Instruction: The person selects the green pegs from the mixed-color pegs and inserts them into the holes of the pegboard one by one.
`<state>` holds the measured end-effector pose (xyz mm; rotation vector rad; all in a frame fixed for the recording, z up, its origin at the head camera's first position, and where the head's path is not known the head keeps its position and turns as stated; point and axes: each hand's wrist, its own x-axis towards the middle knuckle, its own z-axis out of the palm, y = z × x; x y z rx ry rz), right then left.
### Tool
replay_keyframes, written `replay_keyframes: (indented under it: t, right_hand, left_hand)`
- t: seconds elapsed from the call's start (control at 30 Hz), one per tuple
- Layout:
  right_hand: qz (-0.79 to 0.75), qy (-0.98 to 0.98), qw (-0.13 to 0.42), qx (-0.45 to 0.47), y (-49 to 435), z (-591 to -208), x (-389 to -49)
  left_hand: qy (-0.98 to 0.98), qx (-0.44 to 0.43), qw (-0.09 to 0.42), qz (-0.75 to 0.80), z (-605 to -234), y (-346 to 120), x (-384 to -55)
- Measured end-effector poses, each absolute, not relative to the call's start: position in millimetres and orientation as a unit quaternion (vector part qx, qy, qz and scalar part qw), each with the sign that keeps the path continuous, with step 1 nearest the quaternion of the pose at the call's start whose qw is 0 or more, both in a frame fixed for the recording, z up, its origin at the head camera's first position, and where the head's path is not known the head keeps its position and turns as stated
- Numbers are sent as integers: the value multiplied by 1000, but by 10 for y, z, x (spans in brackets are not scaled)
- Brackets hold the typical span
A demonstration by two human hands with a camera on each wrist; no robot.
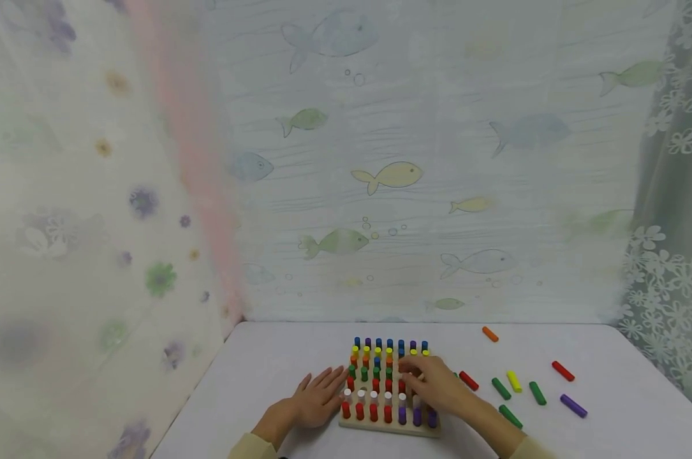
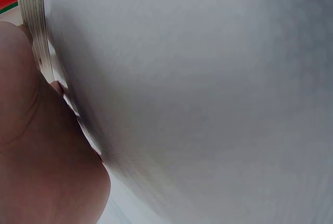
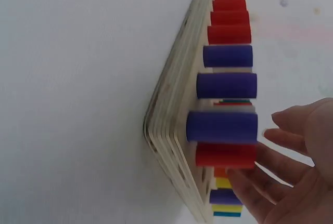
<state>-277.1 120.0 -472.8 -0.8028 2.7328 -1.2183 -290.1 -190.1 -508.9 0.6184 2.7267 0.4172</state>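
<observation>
A wooden peg board [image 1: 391, 431] stands on the white table, with rows of coloured pegs upright in it. Against its left edge lies my left hand [image 1: 317, 401], flat with the fingers spread. The board's layered edge [image 2: 34, 21] shows right by that hand in the left wrist view. My right hand [image 1: 437, 382] is over the board's right side, fingers bent down among the pegs. In the right wrist view, thumb and forefinger [image 3: 285, 139] stand apart with nothing visible between them. Other fingertips there pass behind a red peg [image 3: 226, 155] and a purple peg [image 3: 222, 126].
To the right of the board lie several loose pegs, among them a red peg [image 1: 563, 371], a purple peg [image 1: 573, 406], a yellow peg [image 1: 514, 381] and a green peg [image 1: 511, 416]. An orange peg [image 1: 490, 334] lies near the far edge. A fish-patterned curtain [image 1: 391, 255] hangs behind.
</observation>
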Motion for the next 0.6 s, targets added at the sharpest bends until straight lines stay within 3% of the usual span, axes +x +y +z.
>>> replay_keyframes:
  t: [0.43, 0.6]
  right_hand:
    - [-373, 892, -61, -247, 1702, -4495, -2715]
    - [-377, 896, -65, -225, 1935, -4413, -2682]
  left_hand:
    - [954, 213, 154, 145, -5139, -1910, -2920]
    - [954, 212, 153, 144, -5207, -1926, -2966]
